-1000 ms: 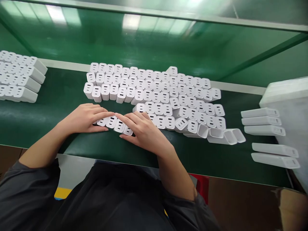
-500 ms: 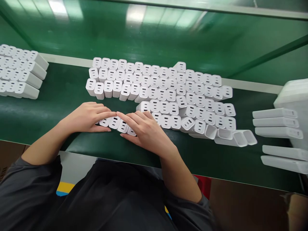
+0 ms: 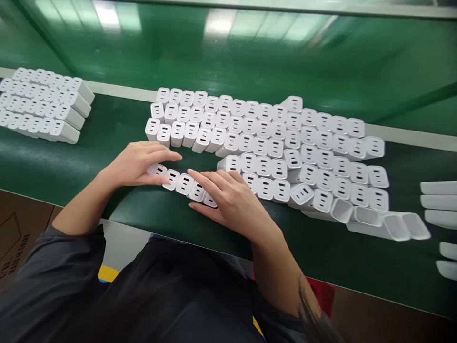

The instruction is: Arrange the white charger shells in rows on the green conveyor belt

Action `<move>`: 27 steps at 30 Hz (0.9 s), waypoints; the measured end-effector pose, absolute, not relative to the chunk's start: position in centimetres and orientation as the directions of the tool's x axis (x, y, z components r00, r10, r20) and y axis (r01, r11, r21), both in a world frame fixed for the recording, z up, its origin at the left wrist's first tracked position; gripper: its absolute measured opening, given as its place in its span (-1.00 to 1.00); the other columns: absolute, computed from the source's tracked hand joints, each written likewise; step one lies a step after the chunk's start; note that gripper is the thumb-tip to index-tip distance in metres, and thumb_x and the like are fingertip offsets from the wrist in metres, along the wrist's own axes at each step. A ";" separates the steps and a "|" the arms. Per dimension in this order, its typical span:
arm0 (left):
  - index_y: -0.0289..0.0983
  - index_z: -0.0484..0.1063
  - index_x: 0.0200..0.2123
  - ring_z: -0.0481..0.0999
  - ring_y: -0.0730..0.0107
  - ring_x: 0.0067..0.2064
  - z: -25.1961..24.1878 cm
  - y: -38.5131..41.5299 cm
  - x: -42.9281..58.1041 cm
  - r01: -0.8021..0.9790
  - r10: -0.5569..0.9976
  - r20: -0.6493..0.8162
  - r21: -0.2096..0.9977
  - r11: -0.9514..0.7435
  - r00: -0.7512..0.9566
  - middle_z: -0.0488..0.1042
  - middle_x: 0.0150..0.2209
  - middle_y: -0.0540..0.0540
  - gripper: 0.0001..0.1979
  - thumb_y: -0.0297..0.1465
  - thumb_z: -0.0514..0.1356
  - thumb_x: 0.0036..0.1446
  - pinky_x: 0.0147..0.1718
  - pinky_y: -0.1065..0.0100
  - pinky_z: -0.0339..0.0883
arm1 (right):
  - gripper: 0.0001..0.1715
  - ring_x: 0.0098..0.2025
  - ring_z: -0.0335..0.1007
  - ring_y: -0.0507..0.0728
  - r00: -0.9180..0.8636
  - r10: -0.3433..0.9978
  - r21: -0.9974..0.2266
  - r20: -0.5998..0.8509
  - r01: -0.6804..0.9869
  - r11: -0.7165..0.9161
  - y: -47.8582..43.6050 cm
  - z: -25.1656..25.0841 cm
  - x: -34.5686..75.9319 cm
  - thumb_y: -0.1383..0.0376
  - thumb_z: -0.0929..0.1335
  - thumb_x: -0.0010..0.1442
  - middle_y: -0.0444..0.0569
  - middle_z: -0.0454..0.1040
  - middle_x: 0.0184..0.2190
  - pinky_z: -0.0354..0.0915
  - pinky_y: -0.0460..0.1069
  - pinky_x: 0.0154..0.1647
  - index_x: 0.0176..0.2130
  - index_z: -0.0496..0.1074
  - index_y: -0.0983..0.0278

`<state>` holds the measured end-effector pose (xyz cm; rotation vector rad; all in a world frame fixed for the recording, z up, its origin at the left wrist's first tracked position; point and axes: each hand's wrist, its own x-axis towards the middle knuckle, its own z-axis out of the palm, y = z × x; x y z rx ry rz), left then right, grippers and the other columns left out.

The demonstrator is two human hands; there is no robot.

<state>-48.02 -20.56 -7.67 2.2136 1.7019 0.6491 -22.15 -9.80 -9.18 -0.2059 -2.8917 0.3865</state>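
Note:
A short row of white charger housings (image 3: 184, 184) with slotted ends stands between my hands, near the front of the green bench. At the row's left end is my left hand (image 3: 139, 163), its thumb against the housings and its fingers stretched out apart from the thumb. My right hand (image 3: 233, 202) straddles the right part of the row, fingers on the far side and thumb on the near side; its palm hides some housings. Behind them, a large block of similar charger housings (image 3: 250, 126) stands in several packed rows, a few tilted.
Another block of white housings (image 3: 43, 105) stands at the far left. Several hollow housings (image 3: 392, 226) lie with open ends at the right, and more lie at the right edge (image 3: 441, 202). A green panel (image 3: 171, 52) rises behind the bench; its front edge is near my body.
The view has shifted left, so things sit further right. My left fingers have lifted away from the row and spread from the thumb. My right hand stays around the row.

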 end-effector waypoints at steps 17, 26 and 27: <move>-0.30 0.52 0.01 0.59 0.22 -0.05 -8.5 -19.6 -50.1 0.294 0.992 -0.130 0.948 0.122 0.005 0.58 -0.06 -0.24 -0.26 0.17 -0.13 0.31 -0.09 0.24 0.50 | -0.40 -0.09 0.43 0.23 -0.961 0.116 -0.227 0.252 0.058 0.972 -10.0 -9.8 -22.5 0.16 0.32 0.37 0.11 0.53 -0.02 0.27 0.11 -0.09 0.29 0.22 0.34; -0.32 0.48 0.06 0.55 0.13 0.03 -7.6 -19.8 -50.3 0.353 0.989 -0.076 0.935 0.026 0.128 0.54 0.03 -0.31 -0.24 0.20 -0.07 0.26 0.02 0.20 0.42 | -0.34 -0.08 0.45 0.23 -0.958 0.143 -0.251 0.249 0.079 0.965 -9.3 -9.3 -22.0 0.08 0.34 0.36 0.11 0.53 -0.01 0.25 0.10 -0.06 0.30 0.20 0.33; -0.32 0.47 0.09 0.53 0.12 0.05 -7.4 -19.9 -50.4 0.372 0.982 -0.074 0.928 0.004 0.173 0.53 0.05 -0.31 -0.24 0.20 -0.06 0.25 0.05 0.21 0.40 | -0.32 -0.07 0.45 0.23 -0.955 0.151 -0.253 0.254 0.085 0.964 -9.2 -9.2 -21.9 0.07 0.34 0.35 0.11 0.54 -0.02 0.25 0.10 -0.05 0.30 0.21 0.34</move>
